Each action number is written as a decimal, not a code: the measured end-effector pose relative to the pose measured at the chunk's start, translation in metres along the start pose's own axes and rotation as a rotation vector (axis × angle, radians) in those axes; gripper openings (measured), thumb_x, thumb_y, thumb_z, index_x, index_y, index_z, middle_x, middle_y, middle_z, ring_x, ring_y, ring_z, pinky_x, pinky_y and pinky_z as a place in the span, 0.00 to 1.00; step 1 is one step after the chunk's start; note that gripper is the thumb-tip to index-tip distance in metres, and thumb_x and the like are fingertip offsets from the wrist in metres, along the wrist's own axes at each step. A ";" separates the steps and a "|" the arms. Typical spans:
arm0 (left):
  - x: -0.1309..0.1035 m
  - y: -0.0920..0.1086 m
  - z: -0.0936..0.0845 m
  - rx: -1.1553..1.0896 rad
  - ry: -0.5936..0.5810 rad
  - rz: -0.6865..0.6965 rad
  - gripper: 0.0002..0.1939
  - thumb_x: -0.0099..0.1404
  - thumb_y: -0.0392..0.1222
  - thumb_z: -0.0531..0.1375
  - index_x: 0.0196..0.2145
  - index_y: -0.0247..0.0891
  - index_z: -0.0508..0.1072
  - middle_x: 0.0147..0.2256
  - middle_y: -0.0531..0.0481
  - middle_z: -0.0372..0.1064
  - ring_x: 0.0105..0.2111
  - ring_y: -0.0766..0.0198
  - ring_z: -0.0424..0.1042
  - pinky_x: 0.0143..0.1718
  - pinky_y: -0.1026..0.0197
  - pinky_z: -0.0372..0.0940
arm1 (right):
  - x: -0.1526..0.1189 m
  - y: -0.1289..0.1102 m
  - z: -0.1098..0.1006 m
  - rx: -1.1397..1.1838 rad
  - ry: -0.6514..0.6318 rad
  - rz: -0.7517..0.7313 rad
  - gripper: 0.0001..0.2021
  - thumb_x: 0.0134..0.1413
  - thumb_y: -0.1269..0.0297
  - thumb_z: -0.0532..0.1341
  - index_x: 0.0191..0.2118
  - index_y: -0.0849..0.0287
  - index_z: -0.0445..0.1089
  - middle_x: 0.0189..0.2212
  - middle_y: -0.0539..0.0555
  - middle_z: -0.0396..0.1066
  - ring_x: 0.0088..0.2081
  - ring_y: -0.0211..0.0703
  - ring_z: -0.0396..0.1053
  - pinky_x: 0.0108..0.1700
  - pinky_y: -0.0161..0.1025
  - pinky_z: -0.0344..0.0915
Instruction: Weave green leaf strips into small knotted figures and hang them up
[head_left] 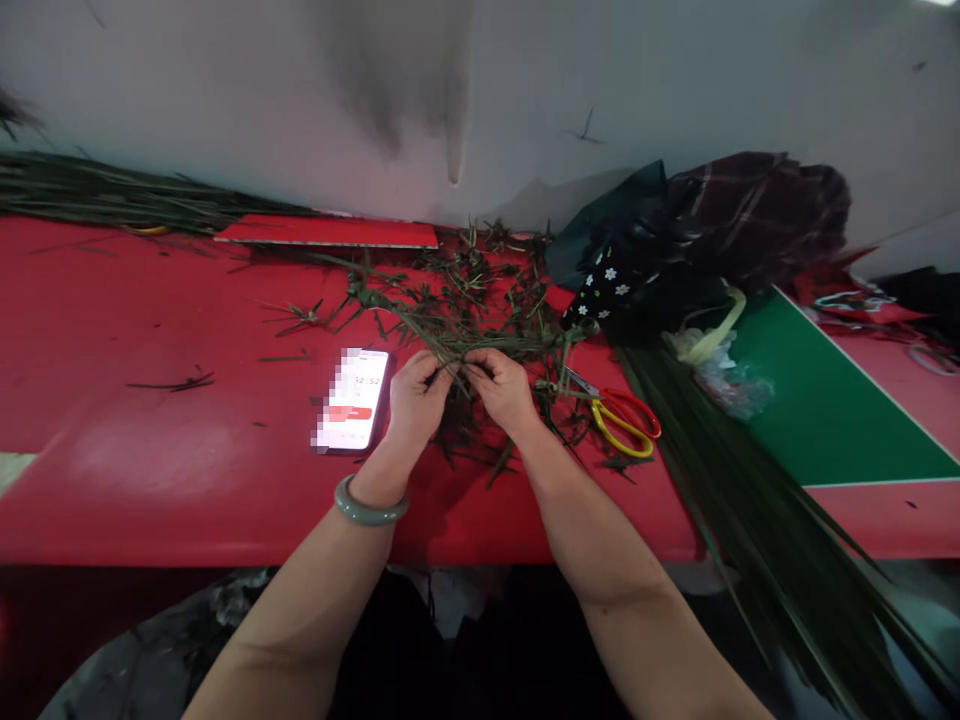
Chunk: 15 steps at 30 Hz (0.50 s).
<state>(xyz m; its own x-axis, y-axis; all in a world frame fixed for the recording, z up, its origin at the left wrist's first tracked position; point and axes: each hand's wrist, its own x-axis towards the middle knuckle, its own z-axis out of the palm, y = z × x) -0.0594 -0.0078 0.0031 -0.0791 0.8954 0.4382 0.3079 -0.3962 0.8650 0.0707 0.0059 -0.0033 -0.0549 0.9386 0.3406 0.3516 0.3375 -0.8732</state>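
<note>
Both of my hands meet over the red table [187, 330], pinching thin green leaf strips [427, 330]. My left hand [418, 395], with a grey-green bangle [371, 506] on its wrist, closes thumb and fingers on the strips. My right hand [501, 388] pinches them from the other side, fingertips close to the left ones. A knotted leaf piece [367, 292] lies at the upper left end of the strips; whether it is joined to them I cannot tell. Scissors [626, 420] with one red and one yellow handle lie right of my right hand. Leaf scraps [457, 440] lie beneath my hands.
A lit phone [354, 400] lies left of my hands. Several knotted leaf pieces [472, 270] are heaped behind them. Long green leaves [720, 470] hang over the front edge at right, beside a green panel [810, 400]. Dark cloth [765, 215] and a leaf bundle [112, 195] lie along the wall.
</note>
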 end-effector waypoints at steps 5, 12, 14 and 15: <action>0.000 -0.001 0.000 0.015 0.003 0.036 0.07 0.58 0.39 0.56 0.28 0.37 0.73 0.29 0.51 0.69 0.32 0.67 0.67 0.34 0.65 0.62 | 0.001 0.002 0.001 0.016 -0.004 0.042 0.09 0.47 0.61 0.57 0.32 0.59 0.70 0.30 0.52 0.71 0.34 0.39 0.69 0.40 0.38 0.66; 0.001 -0.001 -0.003 0.152 0.015 0.046 0.07 0.57 0.35 0.55 0.29 0.36 0.73 0.29 0.50 0.69 0.31 0.67 0.67 0.33 0.65 0.61 | 0.004 -0.004 -0.006 0.176 -0.008 0.037 0.14 0.43 0.62 0.59 0.39 0.56 0.66 0.36 0.53 0.69 0.33 0.38 0.68 0.35 0.37 0.67; 0.001 -0.001 -0.003 0.178 0.031 0.053 0.07 0.57 0.34 0.55 0.28 0.36 0.73 0.29 0.50 0.69 0.30 0.67 0.67 0.32 0.65 0.61 | 0.007 -0.006 -0.016 0.292 0.025 0.077 0.16 0.42 0.63 0.60 0.41 0.55 0.64 0.33 0.51 0.69 0.28 0.35 0.66 0.30 0.35 0.66; 0.001 -0.002 -0.004 0.191 0.041 0.058 0.07 0.57 0.34 0.55 0.27 0.36 0.73 0.29 0.50 0.69 0.30 0.67 0.67 0.31 0.66 0.61 | 0.009 -0.006 -0.022 0.341 0.053 0.110 0.15 0.42 0.62 0.60 0.40 0.55 0.64 0.31 0.50 0.68 0.25 0.34 0.65 0.26 0.34 0.65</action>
<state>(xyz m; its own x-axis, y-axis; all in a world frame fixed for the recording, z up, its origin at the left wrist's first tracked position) -0.0636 -0.0068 0.0033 -0.0935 0.8616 0.4990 0.4866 -0.3977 0.7779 0.0890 0.0104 0.0127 0.0179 0.9685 0.2484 0.0203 0.2480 -0.9685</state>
